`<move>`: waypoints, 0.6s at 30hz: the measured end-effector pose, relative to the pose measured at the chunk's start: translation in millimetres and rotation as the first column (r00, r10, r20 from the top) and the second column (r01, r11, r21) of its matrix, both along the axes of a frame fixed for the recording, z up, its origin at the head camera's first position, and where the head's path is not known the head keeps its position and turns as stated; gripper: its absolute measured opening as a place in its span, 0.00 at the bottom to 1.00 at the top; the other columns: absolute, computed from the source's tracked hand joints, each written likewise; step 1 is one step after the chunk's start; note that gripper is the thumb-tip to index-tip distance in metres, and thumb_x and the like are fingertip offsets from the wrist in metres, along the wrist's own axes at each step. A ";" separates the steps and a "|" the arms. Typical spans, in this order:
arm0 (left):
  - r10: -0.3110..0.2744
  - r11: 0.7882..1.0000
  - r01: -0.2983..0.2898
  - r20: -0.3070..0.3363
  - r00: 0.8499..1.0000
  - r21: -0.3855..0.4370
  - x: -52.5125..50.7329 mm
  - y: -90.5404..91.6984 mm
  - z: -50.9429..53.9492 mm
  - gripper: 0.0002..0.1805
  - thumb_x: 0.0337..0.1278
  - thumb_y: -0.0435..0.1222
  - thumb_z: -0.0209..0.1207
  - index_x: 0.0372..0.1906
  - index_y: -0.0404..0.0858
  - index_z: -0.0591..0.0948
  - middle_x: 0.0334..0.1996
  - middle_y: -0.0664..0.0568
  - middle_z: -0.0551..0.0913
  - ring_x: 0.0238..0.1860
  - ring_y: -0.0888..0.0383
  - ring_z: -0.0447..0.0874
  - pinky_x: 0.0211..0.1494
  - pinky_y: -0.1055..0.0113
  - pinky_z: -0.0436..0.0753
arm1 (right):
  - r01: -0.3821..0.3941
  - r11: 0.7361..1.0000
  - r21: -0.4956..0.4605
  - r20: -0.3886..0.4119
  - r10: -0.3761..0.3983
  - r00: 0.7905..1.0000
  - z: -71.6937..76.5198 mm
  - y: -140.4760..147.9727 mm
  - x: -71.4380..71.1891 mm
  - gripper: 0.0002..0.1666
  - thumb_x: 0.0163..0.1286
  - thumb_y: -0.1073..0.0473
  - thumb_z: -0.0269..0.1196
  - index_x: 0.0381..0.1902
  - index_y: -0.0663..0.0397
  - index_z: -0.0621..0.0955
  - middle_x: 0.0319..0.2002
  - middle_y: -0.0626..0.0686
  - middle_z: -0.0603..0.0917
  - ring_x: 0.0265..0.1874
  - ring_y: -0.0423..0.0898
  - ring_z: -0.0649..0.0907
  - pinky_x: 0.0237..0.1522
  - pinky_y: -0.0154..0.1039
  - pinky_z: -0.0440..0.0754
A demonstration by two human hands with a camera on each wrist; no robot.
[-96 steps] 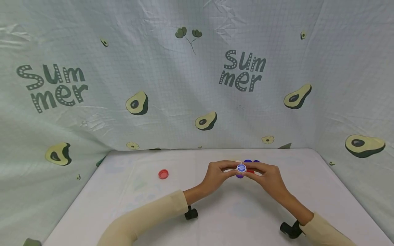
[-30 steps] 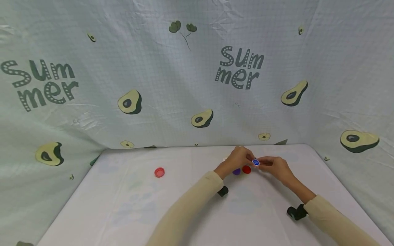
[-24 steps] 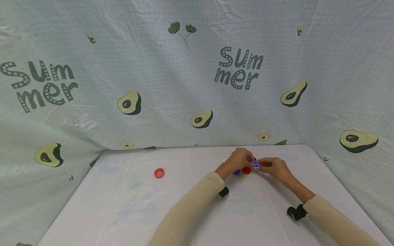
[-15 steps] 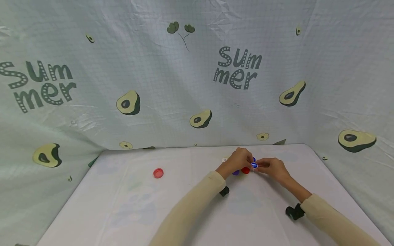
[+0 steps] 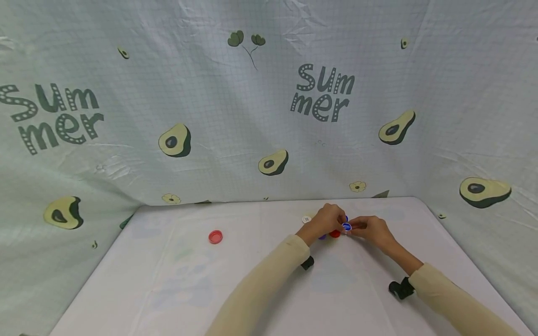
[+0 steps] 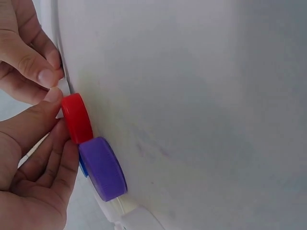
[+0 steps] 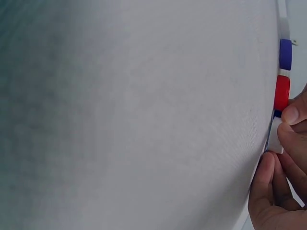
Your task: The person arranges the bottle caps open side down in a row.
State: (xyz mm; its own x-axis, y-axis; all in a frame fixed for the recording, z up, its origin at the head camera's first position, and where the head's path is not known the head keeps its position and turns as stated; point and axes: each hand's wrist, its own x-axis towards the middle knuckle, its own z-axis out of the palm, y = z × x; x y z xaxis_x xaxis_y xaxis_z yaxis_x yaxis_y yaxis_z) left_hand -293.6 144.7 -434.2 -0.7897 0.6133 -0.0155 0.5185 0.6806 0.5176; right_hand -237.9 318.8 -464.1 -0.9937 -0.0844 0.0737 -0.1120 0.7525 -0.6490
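In the head view, a small white bottle cap with a blue top (image 5: 346,227) sits low at the table, right of a red cap (image 5: 335,234). My left hand (image 5: 324,220) pinches its left side and my right hand (image 5: 371,230) pinches its right side. The right wrist view shows the cap's white side (image 7: 275,136) between fingertips of both hands. Beside my left hand, the left wrist view has the red cap (image 6: 76,118) and a purple cap (image 6: 103,168) standing next to each other. Behind the fingers a blue cap (image 5: 347,218) is partly hidden.
A white cap (image 5: 306,219) lies left of my left hand. Farther left on the white-covered table (image 5: 185,280) lies another red cap (image 5: 215,237), its hollow side up. A printed cloth (image 5: 227,116) hangs behind the table's far edge.
Since the oldest frame, both hands have brought the blue-topped cap rightward and down beside the red cap, and my left arm reaches farther over. Over the last second the hands barely move.
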 end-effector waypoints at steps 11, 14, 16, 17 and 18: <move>0.046 0.999 -0.046 -0.012 0.999 -0.021 3.3 6.2 -4.5 0.09 0.55 0.37 0.74 0.40 0.41 0.91 0.32 0.58 0.86 0.32 0.66 0.78 0.36 0.77 0.76 | -0.006 1.000 -0.015 0.028 0.006 1.000 0.1 -0.1 0.1 0.18 0.65 0.58 0.73 0.50 0.64 0.87 0.39 0.56 0.91 0.43 0.52 0.88 0.41 0.40 0.85; 0.061 0.998 -0.061 -0.005 0.998 -0.011 5.2 6.2 -3.9 0.09 0.54 0.37 0.74 0.40 0.41 0.90 0.34 0.58 0.86 0.33 0.66 0.78 0.38 0.77 0.77 | -0.001 1.000 -0.021 0.042 0.002 0.999 1.9 -0.7 0.8 0.19 0.66 0.58 0.73 0.50 0.64 0.86 0.40 0.56 0.91 0.42 0.51 0.88 0.41 0.41 0.86; 0.066 0.998 -0.066 -0.002 0.998 -0.007 6.1 6.2 -3.7 0.09 0.55 0.36 0.74 0.40 0.41 0.90 0.35 0.57 0.87 0.33 0.65 0.79 0.39 0.77 0.78 | -0.004 1.000 -0.022 0.050 0.005 0.999 3.3 -1.1 1.5 0.19 0.66 0.58 0.72 0.50 0.65 0.86 0.40 0.57 0.90 0.42 0.52 0.88 0.41 0.42 0.86; 0.067 0.998 -0.067 -0.004 0.998 -0.009 6.4 6.3 -3.7 0.09 0.55 0.36 0.74 0.40 0.41 0.90 0.36 0.57 0.87 0.34 0.65 0.79 0.39 0.77 0.78 | -0.005 1.000 -0.021 0.052 0.006 0.999 3.9 -1.3 1.7 0.19 0.66 0.58 0.72 0.50 0.65 0.86 0.40 0.58 0.90 0.42 0.52 0.88 0.41 0.43 0.86; 0.068 0.998 -0.068 -0.006 0.998 -0.009 6.5 6.7 -3.8 0.09 0.55 0.36 0.74 0.40 0.41 0.90 0.36 0.57 0.87 0.34 0.65 0.79 0.40 0.77 0.78 | -0.004 1.000 -0.018 0.053 0.005 0.999 3.9 -1.5 1.9 0.19 0.66 0.58 0.72 0.50 0.65 0.86 0.40 0.58 0.90 0.41 0.52 0.87 0.41 0.43 0.86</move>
